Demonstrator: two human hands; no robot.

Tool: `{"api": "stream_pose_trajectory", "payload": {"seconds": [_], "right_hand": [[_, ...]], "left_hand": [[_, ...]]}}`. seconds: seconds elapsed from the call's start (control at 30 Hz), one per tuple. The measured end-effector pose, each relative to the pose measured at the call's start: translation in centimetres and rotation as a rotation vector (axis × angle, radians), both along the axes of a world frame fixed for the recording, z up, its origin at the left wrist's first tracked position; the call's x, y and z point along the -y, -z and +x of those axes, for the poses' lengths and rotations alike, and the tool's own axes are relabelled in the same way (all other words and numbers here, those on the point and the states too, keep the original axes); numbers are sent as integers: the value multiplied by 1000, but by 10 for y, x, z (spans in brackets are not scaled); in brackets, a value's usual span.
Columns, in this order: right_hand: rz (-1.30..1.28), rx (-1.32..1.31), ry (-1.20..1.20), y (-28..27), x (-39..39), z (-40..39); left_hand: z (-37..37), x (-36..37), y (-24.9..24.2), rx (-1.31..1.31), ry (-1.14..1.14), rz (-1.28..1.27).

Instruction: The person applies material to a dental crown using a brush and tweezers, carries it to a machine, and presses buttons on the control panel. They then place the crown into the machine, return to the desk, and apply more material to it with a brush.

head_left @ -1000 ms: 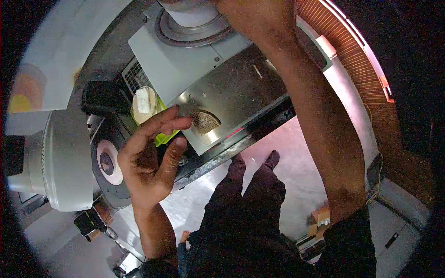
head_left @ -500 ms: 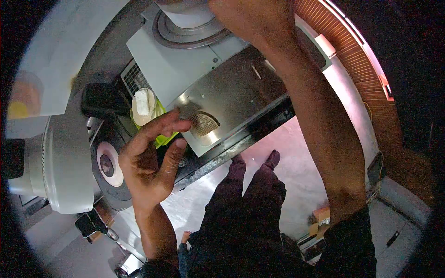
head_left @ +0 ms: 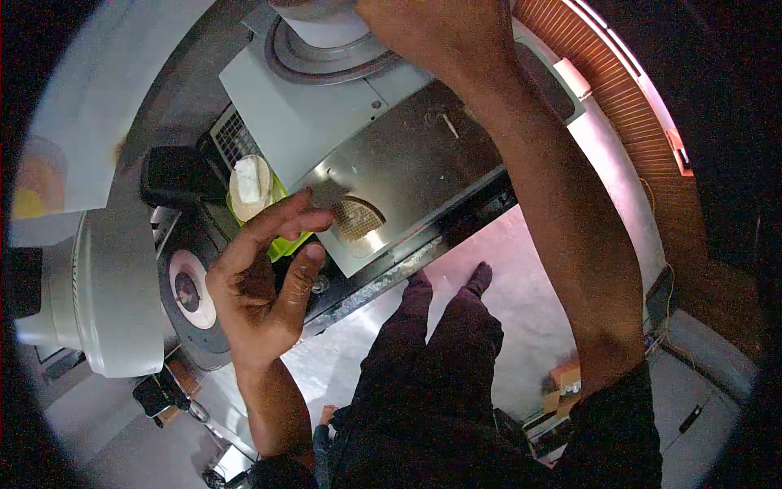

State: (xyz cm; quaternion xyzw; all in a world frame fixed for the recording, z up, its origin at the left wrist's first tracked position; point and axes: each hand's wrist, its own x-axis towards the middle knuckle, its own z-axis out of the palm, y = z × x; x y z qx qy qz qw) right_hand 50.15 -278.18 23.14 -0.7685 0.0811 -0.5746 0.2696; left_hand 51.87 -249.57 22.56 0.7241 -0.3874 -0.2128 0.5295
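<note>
White cylinder, apparently upright, left of nearer right hand; its grip unseen. Left hand half-open, empty.

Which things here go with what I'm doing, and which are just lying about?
Likely in use:
white round vessel, at your right hand
ringed base under it

Apparently lying about:
green container
white block on pale dish
thin stick on metal surface
cardboard box

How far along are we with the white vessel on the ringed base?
Looks done: the white vessel sits on the ringed base. In hand: the right hand is up beside it, grip unclear; the left hand is open and empty. Remaining: can't tell; the vessel's inside is hidden.
</note>
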Motion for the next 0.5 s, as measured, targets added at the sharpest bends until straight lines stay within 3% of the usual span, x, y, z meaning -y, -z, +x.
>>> {"api": "stream_pose_trajectory", "payload": {"seconds": [0.3,0.5], "right_hand": [[80,-77,-48,-1,-1,-2],[10,22,-69,1,-2,-3]], "left_hand": [[-1,-2,2,-14,-9,-19],[0,-2,4,30,20,-27]]}}
